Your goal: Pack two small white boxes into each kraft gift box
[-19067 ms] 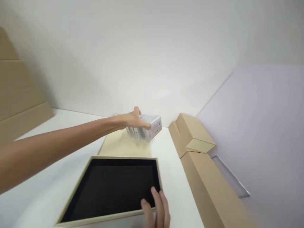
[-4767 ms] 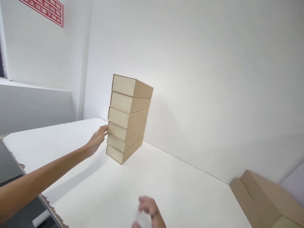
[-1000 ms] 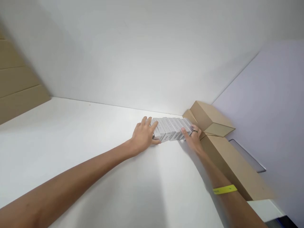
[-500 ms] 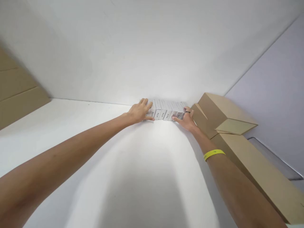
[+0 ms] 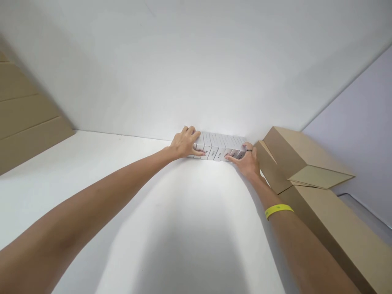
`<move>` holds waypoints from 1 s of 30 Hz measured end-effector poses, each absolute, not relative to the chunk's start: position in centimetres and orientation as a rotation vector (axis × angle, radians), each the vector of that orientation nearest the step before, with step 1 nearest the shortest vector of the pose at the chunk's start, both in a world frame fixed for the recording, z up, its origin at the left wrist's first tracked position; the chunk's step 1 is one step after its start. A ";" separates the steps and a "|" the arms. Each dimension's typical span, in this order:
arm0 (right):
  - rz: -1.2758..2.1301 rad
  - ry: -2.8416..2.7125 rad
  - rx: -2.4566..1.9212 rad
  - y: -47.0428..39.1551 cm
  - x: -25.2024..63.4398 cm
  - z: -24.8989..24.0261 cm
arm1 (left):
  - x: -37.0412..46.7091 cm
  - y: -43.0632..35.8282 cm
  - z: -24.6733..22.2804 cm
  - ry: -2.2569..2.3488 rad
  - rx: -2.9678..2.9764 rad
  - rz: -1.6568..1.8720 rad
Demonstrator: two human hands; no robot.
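A row of several small white boxes point(image 5: 218, 145) stands side by side on the white table point(image 5: 202, 192), close to the wall. Dark print shows on their near faces. My left hand point(image 5: 185, 143) grips the row's left end, thumb on the front and fingers over the top. At the right end, my right hand point(image 5: 247, 160) holds the row with its thumb against the front; a dark ring is on one finger. Between the two hands the boxes are pressed together. My hands partly hide the end boxes.
An open cardboard box point(image 5: 324, 212) with raised flaps stands to the right, close beside my right forearm. Stacked brown cardboard point(image 5: 27, 110) is at the far left. A white wall point(image 5: 196, 69) rises behind the row. A yellow band point(image 5: 278, 209) circles my right wrist.
The view has shifted slightly, so the hands, the row and the cardboard all appear a little further right and lower. Both hands keep their hold on the row's ends.
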State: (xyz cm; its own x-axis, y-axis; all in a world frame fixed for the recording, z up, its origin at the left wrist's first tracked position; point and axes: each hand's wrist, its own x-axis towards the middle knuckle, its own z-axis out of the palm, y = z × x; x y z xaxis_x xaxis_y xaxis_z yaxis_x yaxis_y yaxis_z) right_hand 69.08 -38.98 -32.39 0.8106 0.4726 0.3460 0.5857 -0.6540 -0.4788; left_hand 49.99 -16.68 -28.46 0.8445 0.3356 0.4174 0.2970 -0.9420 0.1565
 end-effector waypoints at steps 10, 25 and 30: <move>-0.419 -0.803 -2.307 -39.2 67.2 -33.1 | 49.0 -19.9 -31.4 0.971 2.343 1.040; -0.550 -0.814 -2.180 -38.6 64.0 -34.7 | 51.1 -23.3 -32.7 1.176 2.044 1.089; -0.494 -0.834 -2.156 -38.8 62.6 -34.4 | 49.8 -23.0 -32.4 1.188 2.054 1.095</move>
State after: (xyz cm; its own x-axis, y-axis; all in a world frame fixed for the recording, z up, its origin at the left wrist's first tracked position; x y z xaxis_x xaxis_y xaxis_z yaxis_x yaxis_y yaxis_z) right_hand 62.61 -38.84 -34.44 0.7120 0.4049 0.5738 0.6978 -0.4994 -0.5135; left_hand 49.81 -22.98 -32.42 0.2876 0.8774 0.3841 0.4547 -0.4781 0.7515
